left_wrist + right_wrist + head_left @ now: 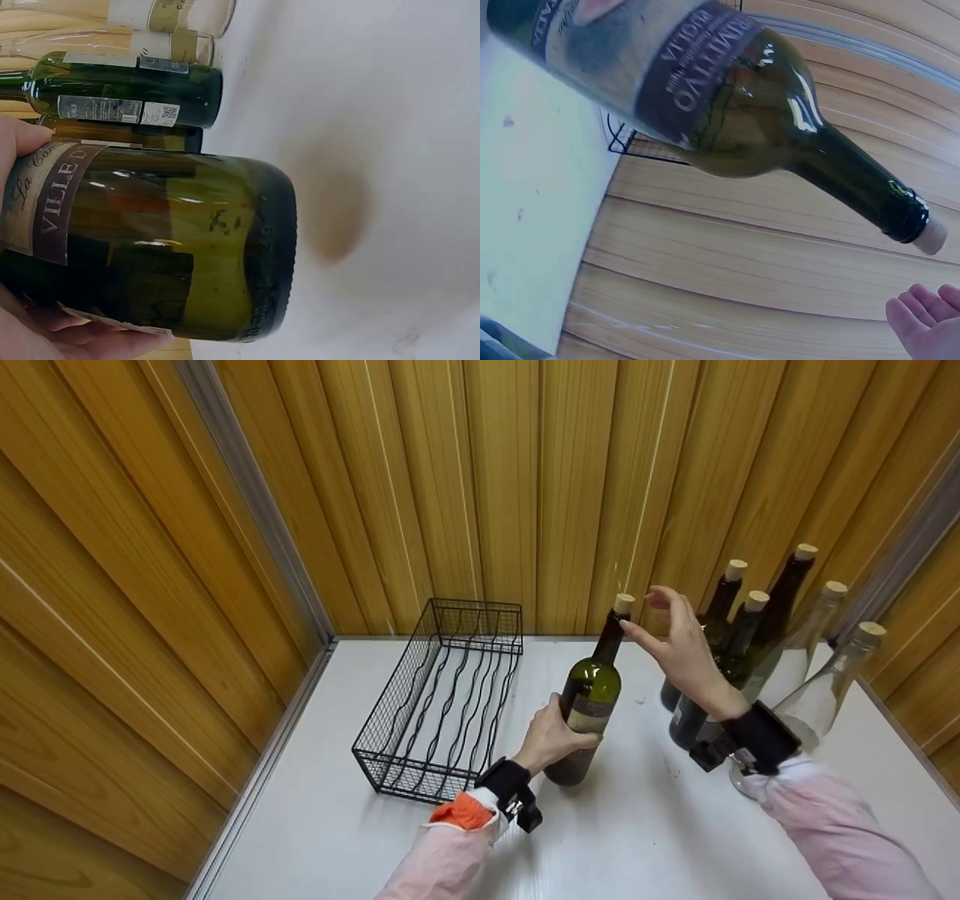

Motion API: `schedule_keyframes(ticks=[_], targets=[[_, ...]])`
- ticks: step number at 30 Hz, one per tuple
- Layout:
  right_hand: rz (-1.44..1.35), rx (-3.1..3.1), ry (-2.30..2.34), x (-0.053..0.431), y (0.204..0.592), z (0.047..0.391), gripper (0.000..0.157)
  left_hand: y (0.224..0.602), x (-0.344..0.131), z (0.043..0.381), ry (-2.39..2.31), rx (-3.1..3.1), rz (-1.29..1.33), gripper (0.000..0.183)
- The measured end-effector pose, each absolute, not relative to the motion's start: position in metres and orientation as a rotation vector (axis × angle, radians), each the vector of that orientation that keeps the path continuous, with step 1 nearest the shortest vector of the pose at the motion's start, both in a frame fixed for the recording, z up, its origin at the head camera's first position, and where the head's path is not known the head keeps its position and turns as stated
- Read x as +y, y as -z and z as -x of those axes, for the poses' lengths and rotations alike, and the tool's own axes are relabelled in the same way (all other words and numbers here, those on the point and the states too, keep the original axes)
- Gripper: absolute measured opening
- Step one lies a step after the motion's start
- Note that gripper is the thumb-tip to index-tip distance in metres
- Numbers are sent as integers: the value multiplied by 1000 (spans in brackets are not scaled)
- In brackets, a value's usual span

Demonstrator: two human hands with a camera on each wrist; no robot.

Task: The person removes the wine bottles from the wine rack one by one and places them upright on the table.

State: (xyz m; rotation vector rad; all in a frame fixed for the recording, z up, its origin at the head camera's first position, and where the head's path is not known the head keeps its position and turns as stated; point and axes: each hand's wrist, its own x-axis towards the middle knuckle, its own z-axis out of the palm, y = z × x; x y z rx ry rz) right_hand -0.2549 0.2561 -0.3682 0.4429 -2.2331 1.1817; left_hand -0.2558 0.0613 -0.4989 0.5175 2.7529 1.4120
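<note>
A green wine bottle [592, 690] with a cork [624, 602] in its neck is gripped round the body by my left hand [551, 737]. In the left wrist view the bottle's base [274, 251] hangs clear of the table, apart from its shadow. Beside the neck is my right hand [686, 652], fingers loosely bent and holding nothing. In the right wrist view its fingers [922, 311] show a gap from the cork; whether the thumb touches the neck I cannot tell. The bottle leans slightly, cork end up and away.
A black wire rack [390, 697] with wavy bars lies left of the bottle on the white table [300, 825]. Several corked bottles stand at the right, dark ones and a clear bottle [840, 675] among them. Wood-patterned walls [570, 472] enclose the back and sides.
</note>
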Motion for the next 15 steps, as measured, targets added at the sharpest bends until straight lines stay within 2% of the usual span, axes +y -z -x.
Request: schedule_keyframes(ticks=[15], targets=[[-320,-2358,-1594,239,393,264,66,507,65,254,-1598,2712,-412,59]])
